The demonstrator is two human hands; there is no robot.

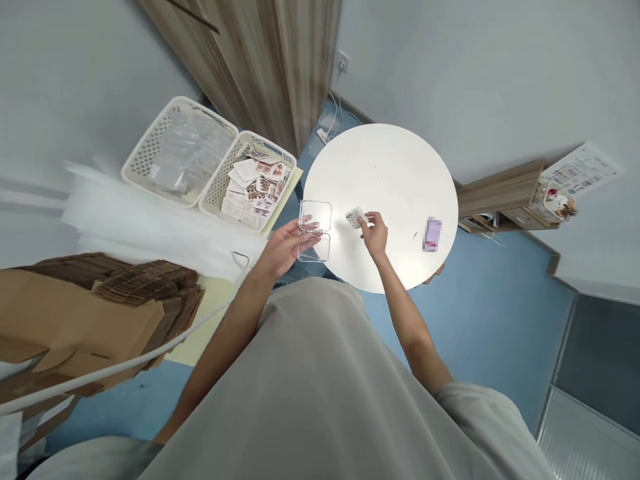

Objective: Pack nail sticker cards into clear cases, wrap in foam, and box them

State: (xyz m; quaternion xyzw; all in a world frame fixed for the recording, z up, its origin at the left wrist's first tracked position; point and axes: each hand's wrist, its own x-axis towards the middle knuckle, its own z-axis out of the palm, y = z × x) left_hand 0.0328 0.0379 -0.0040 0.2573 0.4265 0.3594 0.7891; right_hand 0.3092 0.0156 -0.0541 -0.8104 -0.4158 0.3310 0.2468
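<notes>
My left hand grips a clear plastic hinged case, which is unfolded with its two halves one above the other, by the left edge of the round white table. Between the thumb and fingers of my right hand is a small printed card with pictures on it, held above the table. The card and the case are apart, a short gap between them. Farther right on the table lies a blurred purple item, with a small dark sliver beside it.
Left of the table, one white basket holds clear plastic cases and another basket holds printed cards. White foam wrap and flattened cardboard boxes lie at the left. A wooden shelf stands at the right.
</notes>
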